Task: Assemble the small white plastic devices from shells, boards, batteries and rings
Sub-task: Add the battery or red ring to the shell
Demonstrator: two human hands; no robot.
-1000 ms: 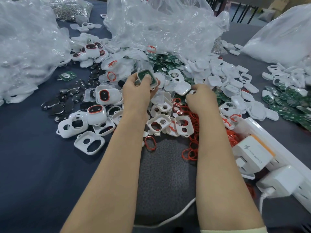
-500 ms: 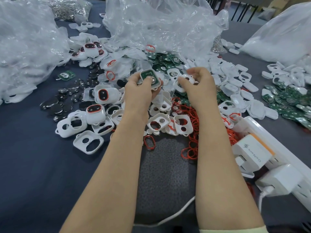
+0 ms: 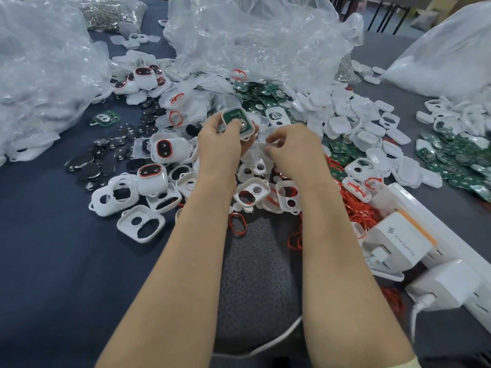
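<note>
– Two hands in my feed. What does each one have?

– The left hand [image 3: 223, 147] grips a white shell [image 3: 247, 133] with a green board [image 3: 232, 116] seated in it. The thumb is down on the board, and the whole thing is held just above the heap. The right hand [image 3: 295, 152] is just beside it with its fingers curled inward. Something pale may be pinched at the tips, but I cannot tell.

– What worries you from here?

– Mostly the grip. The shell is held by its edges over a pile of empty shells [image 3: 140, 224] and loose boards [image 3: 265, 98]. If it slips, I'd guess the board pops out and the piece vanishes among its look-alikes. If the thumb pushes off-centre, the board could tip in its seat and the closing half would not sit flush. The red rings [image 3: 353, 211] lie tangled below the right wrist, so a sleeve or forearm could drag a clump along. The coin batteries [image 3: 87, 166] are loose on the table [image 3: 53, 261] to the left, and a careless reach could scatter them toward the finished devices [image 3: 162, 150].

– Any writing you can read?

– Only on the white charger [image 3: 398, 243] plugged into the power strip [image 3: 457, 251] at the right. It has a grey lightning-bolt mark and "GaN" printed on its face. A smaller word next to that is too fine for me to read. The boards carry white markings, but they are too small to make out. The plastic bags [image 3: 252, 35] show no label that I can see.
</note>
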